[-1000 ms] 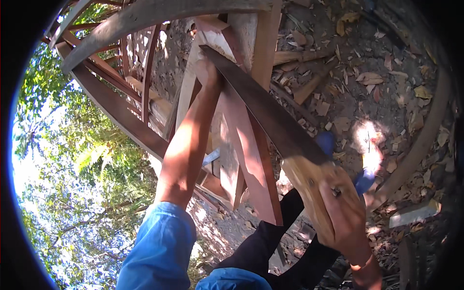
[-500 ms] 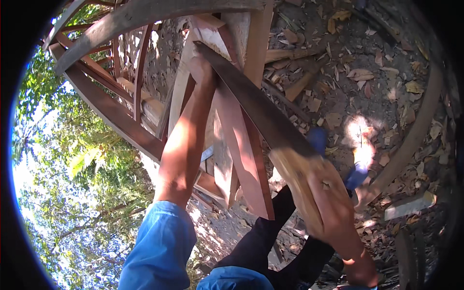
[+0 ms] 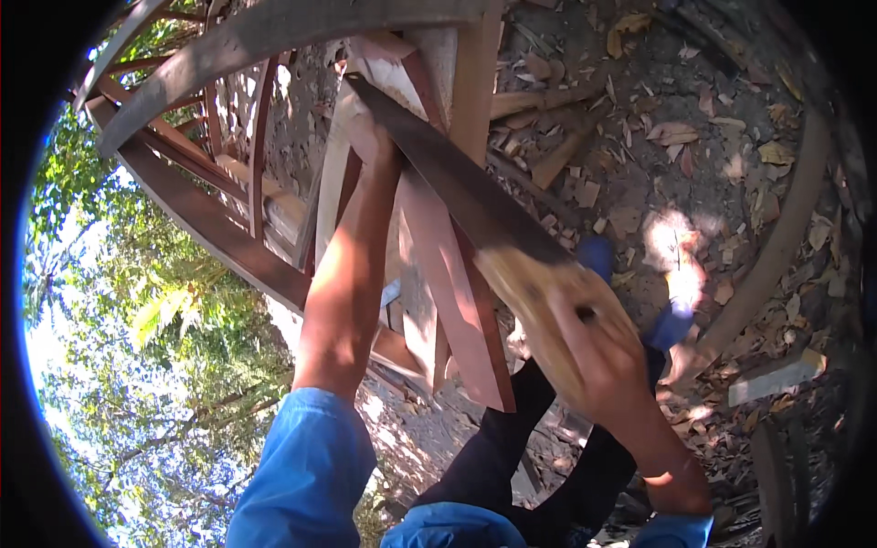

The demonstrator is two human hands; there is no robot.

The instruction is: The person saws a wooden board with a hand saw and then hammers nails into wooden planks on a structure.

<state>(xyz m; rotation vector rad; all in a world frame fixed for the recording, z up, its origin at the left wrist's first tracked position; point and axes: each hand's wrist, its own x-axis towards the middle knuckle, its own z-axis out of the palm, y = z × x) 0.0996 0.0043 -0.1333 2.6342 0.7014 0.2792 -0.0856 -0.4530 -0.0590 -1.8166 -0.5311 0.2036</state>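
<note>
My right hand [image 3: 607,370] is closed round the pale wooden handle [image 3: 539,306] of a handsaw. Its dark, wide blade [image 3: 457,178] slants up and to the left, across a reddish wooden beam [image 3: 448,274] and over my left hand. On the timber by the blade's far end lies my left hand [image 3: 370,139], its fingers mostly hidden, so I cannot tell whether they grip. Beside the beam, a paler board [image 3: 420,320] and an upright plank [image 3: 475,91] lean close together.
A curved wooden frame with ribs [image 3: 210,219] stands at the upper left, a thick curved beam [image 3: 301,36] along its top. Dry leaves and wood chips [image 3: 671,132] litter the ground on the right. An offcut [image 3: 776,376] and a long curved timber [image 3: 776,247] lie there. My dark-trousered legs [image 3: 493,447] are below.
The handsaw has slid up and to the left, my right hand moving with its handle. My left hand stays at about the same spot on the timber.
</note>
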